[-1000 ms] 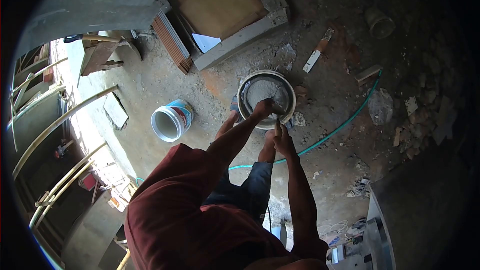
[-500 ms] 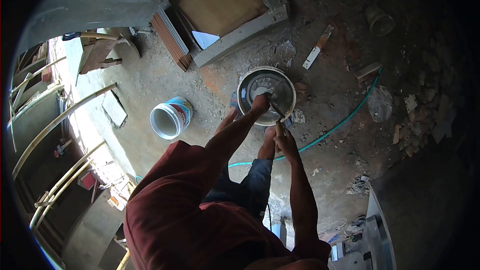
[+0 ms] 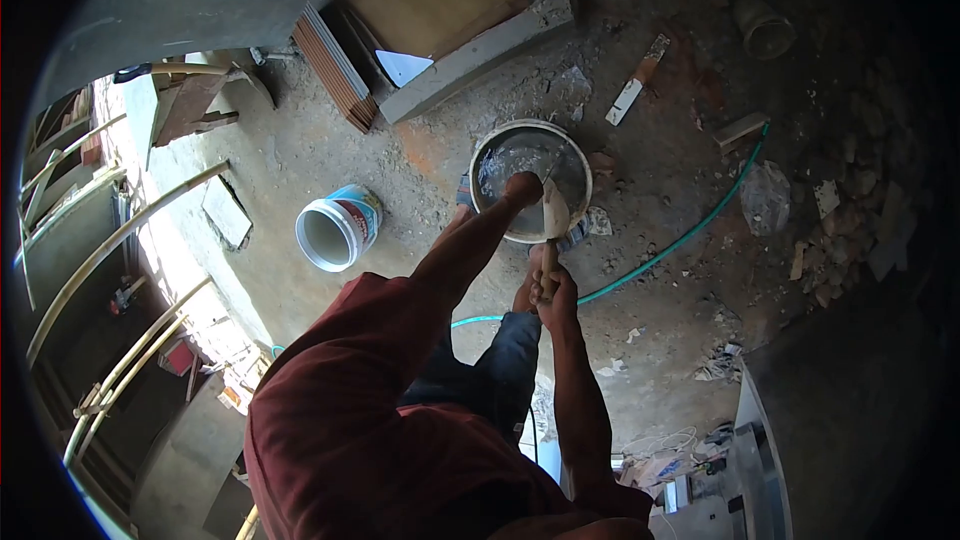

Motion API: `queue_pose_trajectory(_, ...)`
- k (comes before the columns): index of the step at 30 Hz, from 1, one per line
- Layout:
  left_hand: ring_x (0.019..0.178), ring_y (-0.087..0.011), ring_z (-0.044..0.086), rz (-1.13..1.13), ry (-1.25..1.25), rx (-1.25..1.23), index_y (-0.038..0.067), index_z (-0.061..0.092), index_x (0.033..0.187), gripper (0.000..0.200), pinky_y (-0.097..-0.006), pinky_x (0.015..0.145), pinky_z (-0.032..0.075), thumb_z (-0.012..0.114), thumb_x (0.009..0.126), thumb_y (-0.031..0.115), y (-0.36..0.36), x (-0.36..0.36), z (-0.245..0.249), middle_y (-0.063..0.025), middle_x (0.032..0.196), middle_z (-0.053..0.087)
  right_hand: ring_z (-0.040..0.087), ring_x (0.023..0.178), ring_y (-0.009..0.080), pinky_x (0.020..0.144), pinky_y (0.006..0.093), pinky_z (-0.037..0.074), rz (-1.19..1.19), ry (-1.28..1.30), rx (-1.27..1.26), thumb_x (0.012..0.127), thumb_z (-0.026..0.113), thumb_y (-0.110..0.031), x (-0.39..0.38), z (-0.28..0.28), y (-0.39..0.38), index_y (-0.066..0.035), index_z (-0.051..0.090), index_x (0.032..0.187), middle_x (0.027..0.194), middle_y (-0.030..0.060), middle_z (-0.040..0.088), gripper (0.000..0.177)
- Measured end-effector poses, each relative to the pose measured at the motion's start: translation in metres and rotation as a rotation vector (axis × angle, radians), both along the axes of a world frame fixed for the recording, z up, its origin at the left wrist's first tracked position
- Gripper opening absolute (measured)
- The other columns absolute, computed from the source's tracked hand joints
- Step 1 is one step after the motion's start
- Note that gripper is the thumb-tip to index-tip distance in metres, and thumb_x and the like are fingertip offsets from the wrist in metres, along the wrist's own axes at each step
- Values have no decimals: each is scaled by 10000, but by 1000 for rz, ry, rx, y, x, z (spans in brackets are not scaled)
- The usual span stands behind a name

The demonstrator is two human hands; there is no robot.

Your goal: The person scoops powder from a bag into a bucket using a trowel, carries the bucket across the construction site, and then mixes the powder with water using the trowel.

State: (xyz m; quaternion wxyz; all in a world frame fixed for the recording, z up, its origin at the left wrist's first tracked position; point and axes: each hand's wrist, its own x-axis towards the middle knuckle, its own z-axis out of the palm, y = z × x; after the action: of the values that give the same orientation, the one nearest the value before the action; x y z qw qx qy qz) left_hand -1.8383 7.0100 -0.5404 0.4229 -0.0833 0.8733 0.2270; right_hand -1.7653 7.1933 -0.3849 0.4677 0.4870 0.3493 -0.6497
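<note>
A trowel with a wooden handle and a pale pointed blade (image 3: 556,212) is in my right hand (image 3: 552,287). The fingers wrap round its handle, and the blade lies across the near rim of a round bucket (image 3: 480,202). Over the bucket is my left hand (image 3: 522,188), closed and close to the blade; what its fingers hold, if anything, is hidden. Inside the bucket is grey, wet-looking content with bright reflections. The bucket stands on the floor by my feet.
To the left stands a white paint pail (image 3: 335,235) with a blue label. A green hose (image 3: 660,265) curves along the floor at right. A concrete-edged box (image 3: 480,58) is ahead, a paint-marked wood strip (image 3: 637,80) beside it. Rubble (image 3: 840,250) lies far right.
My right hand has drawn back toward my body, and the trowel blade has come up out of the bucket onto its rim. My left hand has risen slightly in the bucket.
</note>
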Motion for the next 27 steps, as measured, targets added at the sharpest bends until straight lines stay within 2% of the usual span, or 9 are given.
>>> queue_pose_trajectory(4,799,-328,641,-44,63,23,32,672,792,214,-432,681,521,533,728,181,-4,14,-24,-164,855,652,421,397,171,372,308,353,39,168,75,800,477,-284,17,-4,-20,-170,317,1221,696,63,463,464)
queue_pose_trajectory(10,804,-325,638,89,-25,97,34,671,763,227,-441,676,508,520,708,194,-6,-2,5,-186,827,645,426,414,160,384,289,363,-14,206,100,837,492,-314,-2,18,-62,-93,414,934,619,38,416,254)
queue_pose_trajectory(14,756,-320,643,90,-25,152,40,670,725,209,-429,652,509,526,698,188,0,-5,-6,-179,786,649,434,421,183,377,302,350,12,236,143,872,448,-334,-8,7,-86,-58,416,971,633,55,426,295)
queue_pose_trajectory(16,703,-309,650,329,-121,280,51,677,710,184,-408,631,515,565,668,191,1,-8,-5,-169,734,649,439,412,177,350,289,323,295,228,314,881,413,-303,-17,6,-103,-52,413,969,620,63,430,266)
queue_pose_trajectory(17,703,-309,650,327,-125,280,51,677,710,184,-408,631,515,565,668,191,3,-5,-14,-169,734,649,416,394,148,321,281,339,298,283,278,886,388,-175,-8,-8,-104,-32,374,1025,639,49,398,199)
queue_pose_trajectory(19,633,-157,660,419,-142,145,86,660,614,163,-337,566,509,563,700,185,11,-1,-38,-45,648,656,409,389,148,319,281,337,309,297,264,884,387,-173,-5,-9,-109,-35,368,1036,637,48,391,206)
queue_pose_trajectory(23,640,-189,662,383,-112,126,104,672,591,145,-343,565,515,581,677,177,9,-16,-16,-71,629,649,382,382,143,310,277,327,268,267,172,883,389,-170,7,-21,-105,-44,355,1101,629,41,374,254)
queue_pose_trajectory(25,633,-224,658,146,-47,-52,113,686,588,120,-356,581,520,604,646,179,14,-23,5,-97,610,640,374,379,141,308,274,323,263,245,155,884,393,-171,11,-15,-101,-47,357,1121,629,38,373,270)
queue_pose_trajectory(27,633,-246,655,322,-79,-45,117,692,593,106,-363,590,521,613,632,176,20,-23,-3,-106,610,638,366,380,132,303,263,309,232,283,211,882,404,-180,10,2,-100,-58,368,1152,630,29,369,299)
